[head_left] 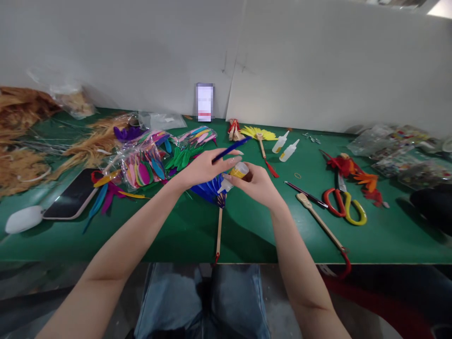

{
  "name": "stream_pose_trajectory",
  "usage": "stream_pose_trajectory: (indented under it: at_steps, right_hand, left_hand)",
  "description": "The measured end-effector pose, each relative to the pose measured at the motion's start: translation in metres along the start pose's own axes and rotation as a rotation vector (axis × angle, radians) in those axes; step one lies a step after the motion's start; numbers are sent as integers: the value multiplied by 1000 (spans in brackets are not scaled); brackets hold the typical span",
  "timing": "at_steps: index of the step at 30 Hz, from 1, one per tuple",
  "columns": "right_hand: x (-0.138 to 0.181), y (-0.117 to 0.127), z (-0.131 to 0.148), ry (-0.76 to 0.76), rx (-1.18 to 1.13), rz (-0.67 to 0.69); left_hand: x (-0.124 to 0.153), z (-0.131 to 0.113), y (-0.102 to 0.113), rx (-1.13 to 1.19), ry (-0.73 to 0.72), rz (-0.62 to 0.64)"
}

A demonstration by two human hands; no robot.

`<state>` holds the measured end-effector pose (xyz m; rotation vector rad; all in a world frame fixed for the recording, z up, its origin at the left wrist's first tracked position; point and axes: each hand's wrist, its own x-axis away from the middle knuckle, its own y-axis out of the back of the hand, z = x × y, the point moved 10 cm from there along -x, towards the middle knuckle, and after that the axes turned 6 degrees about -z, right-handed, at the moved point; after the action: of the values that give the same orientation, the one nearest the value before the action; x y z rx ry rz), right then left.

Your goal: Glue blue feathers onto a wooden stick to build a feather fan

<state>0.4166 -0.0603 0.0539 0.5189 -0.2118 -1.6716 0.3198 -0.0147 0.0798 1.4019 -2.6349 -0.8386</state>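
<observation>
A blue feather (231, 149) juts up and right from my left hand (203, 165), whose fingers are closed on it. My right hand (259, 183) grips a small glue bottle (240, 170) with a yellow label, tilted so its nozzle points down and left. Below both hands lies a fan of blue feathers (206, 190) on a wooden handle (219, 230) with a red cord at its near end. The bottle's nozzle is close over the fan; whether it touches is unclear. My left hand hides part of the fan's feathers.
Bagged coloured feathers (141, 167) and green feathers (183, 157) lie left, beside a phone (72, 194). Behind are a yellow feather fan (254, 133), two more glue bottles (288, 151) and a propped-up phone (205, 101). Right lie a pen (306, 194), scissors (334, 202) and a wooden stick (323, 223).
</observation>
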Motion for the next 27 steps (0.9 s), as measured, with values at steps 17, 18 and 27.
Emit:
stream_pose_trajectory:
  at_steps: [17, 18, 27]
  right_hand:
    - [11, -9, 2, 321, 294, -151]
    - [11, -9, 1, 308, 292, -153]
    - [8, -8, -14, 149, 32, -163]
  left_hand:
    - [12, 13, -41, 45, -192, 165]
    - [13, 12, -41, 50, -205, 172]
    - [19, 16, -43, 74, -87, 299]
